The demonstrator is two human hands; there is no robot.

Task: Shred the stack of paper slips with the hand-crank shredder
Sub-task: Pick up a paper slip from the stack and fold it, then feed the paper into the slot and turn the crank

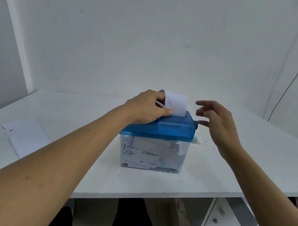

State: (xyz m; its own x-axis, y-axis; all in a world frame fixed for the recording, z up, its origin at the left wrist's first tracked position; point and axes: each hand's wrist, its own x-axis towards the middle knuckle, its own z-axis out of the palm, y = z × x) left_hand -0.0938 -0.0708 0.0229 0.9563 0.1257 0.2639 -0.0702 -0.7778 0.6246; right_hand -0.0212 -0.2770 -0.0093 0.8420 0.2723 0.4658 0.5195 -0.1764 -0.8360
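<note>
1. Slips remaining (25,136): small white pile on the desk (222,177) near the front-left edge, well apart from the shredder; not yet fed.
2. Bin (151,154): clear plastic, under the blue shredder top (169,125). Packed with white shreds up to just under the lid.
3. Left hand (148,107): resting on the lid, thumb and fingers pinched on a paper slip (175,103) that stands upright in the feed slot.
4. Right hand (217,123): fingers spread, holding nothing, just beside the shredder's right end where a dark crank hub (196,125) shows. Crank handle itself mostly hidden behind the hand; can't tell if there is contact.
5. Risks, my read:
   - Bin near full, so shreds may back up under the cutters and jam the crank.
   - Left fingertips sit right at the slot; cranking before they lift could nip them.
   - Slip leaning off-square would feed skewed and crumple.
   - Light unit; cranking with weak hold-down could slide or tip it.
</note>
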